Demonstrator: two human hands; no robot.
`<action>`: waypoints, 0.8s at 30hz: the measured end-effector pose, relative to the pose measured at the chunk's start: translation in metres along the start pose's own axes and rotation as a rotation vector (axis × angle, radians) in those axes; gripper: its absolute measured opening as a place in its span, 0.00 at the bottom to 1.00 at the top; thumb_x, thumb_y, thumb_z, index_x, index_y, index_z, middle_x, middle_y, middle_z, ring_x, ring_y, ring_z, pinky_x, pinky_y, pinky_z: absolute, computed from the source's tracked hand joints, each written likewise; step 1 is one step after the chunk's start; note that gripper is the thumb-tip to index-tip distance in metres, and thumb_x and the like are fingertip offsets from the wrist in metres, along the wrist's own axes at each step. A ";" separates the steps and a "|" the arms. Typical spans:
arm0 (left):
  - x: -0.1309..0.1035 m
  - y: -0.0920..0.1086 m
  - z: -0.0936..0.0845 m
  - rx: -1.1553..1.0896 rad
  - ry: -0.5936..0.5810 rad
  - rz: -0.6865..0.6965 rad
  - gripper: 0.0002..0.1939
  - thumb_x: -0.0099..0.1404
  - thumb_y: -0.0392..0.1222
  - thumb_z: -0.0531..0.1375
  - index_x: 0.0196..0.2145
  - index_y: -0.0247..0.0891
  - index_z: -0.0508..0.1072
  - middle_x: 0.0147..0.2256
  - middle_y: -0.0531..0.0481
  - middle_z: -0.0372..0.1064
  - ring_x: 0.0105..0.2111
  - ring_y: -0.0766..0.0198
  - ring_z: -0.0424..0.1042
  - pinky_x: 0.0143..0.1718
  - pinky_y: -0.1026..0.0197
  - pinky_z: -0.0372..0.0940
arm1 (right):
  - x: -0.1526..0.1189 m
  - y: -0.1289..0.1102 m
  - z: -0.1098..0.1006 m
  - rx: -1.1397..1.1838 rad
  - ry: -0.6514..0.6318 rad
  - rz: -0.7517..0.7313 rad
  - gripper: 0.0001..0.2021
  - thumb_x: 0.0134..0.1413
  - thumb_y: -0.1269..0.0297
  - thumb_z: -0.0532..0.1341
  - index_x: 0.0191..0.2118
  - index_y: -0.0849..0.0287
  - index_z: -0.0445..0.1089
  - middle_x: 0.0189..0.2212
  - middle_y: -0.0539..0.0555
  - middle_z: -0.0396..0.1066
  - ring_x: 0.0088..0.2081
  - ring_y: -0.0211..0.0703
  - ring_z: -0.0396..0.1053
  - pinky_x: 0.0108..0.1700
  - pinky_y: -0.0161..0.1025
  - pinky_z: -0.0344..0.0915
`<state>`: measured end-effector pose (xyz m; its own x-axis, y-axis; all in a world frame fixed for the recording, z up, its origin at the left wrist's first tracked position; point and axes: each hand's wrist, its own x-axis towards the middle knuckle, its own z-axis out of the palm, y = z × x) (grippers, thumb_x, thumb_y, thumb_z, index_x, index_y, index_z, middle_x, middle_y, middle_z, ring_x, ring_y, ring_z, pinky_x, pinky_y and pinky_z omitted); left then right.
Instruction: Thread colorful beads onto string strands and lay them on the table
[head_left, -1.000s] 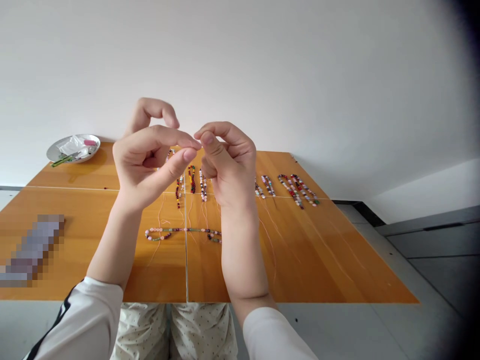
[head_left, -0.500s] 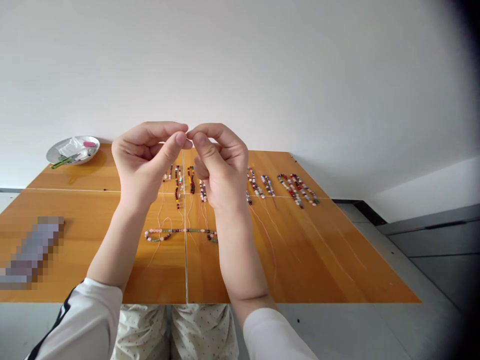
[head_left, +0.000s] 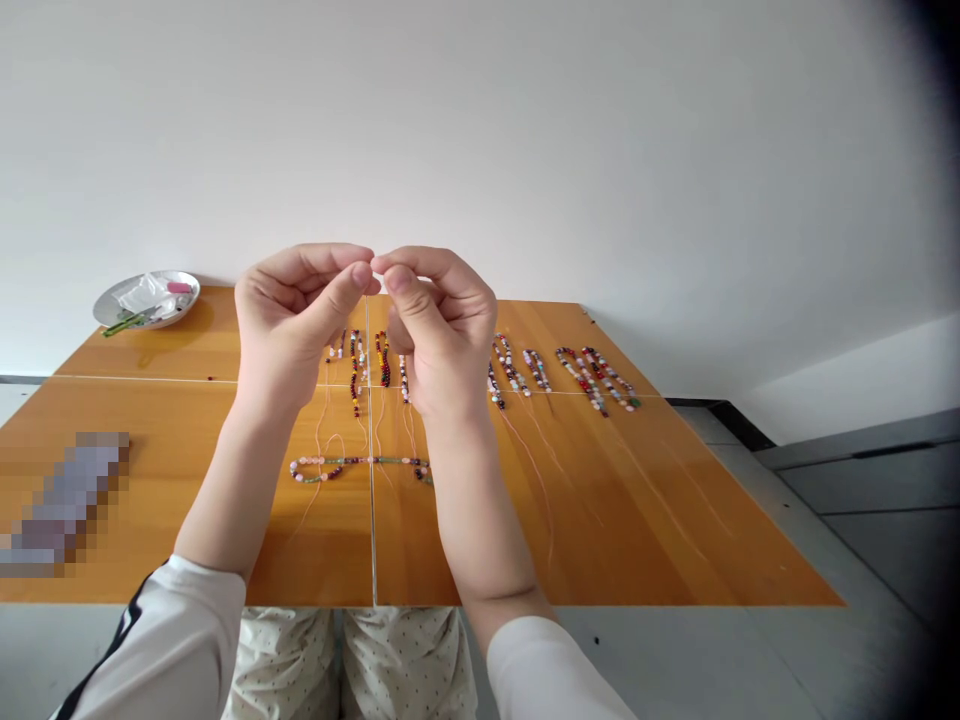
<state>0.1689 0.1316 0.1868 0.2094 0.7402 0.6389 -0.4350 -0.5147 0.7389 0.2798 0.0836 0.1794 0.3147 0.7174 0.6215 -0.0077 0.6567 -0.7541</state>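
Raised above the far part of the table, my left hand (head_left: 289, 320) and my right hand (head_left: 446, 325) meet at the fingertips. Each pinches thumb against forefinger; whatever lies between them is too small to make out. Below my wrists a multicoloured bead strand (head_left: 352, 461) lies across the table seam, its right end partly hidden by my right forearm. Behind it are several shorter strands with loose thread tails, among them a dark red and yellow bead strand (head_left: 355, 375). My right hand covers some of these.
A wooden table (head_left: 675, 520) stands against a white wall. At its far left is a metal plate (head_left: 105, 305) with a plastic bag and a green-handled tool. A blurred-out flat object (head_left: 71, 500) lies near left. More looped bead strands (head_left: 596, 380) lie to the right.
My left hand has shifted and turned slightly to the right, its fingertips still against those of my right hand. The strands on the table have not moved.
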 end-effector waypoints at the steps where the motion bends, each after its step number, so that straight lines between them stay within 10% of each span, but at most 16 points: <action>1: 0.000 0.002 0.001 -0.014 -0.007 -0.020 0.08 0.54 0.48 0.73 0.30 0.45 0.82 0.25 0.52 0.76 0.15 0.77 0.55 0.12 0.65 0.47 | 0.000 0.000 0.001 0.036 0.011 -0.017 0.11 0.56 0.52 0.66 0.35 0.53 0.73 0.18 0.44 0.59 0.17 0.31 0.46 0.18 0.36 0.51; 7: -0.002 0.011 0.004 -0.041 -0.065 -0.139 0.08 0.53 0.47 0.74 0.30 0.44 0.82 0.30 0.50 0.79 0.21 0.71 0.69 0.19 0.65 0.61 | 0.000 -0.002 0.001 0.127 0.035 -0.041 0.06 0.56 0.58 0.68 0.34 0.54 0.75 0.20 0.45 0.63 0.28 0.36 0.72 0.33 0.35 0.72; 24: 0.000 0.006 0.000 -0.083 -0.154 -0.170 0.09 0.51 0.46 0.75 0.28 0.42 0.82 0.24 0.52 0.74 0.15 0.78 0.54 0.13 0.67 0.46 | 0.003 -0.010 -0.008 0.134 -0.071 0.089 0.07 0.53 0.59 0.70 0.33 0.56 0.79 0.29 0.50 0.74 0.35 0.36 0.74 0.35 0.33 0.73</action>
<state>0.1660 0.1287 0.1908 0.4141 0.7352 0.5366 -0.4508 -0.3464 0.8226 0.2887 0.0771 0.1875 0.2394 0.7856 0.5706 -0.1608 0.6116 -0.7746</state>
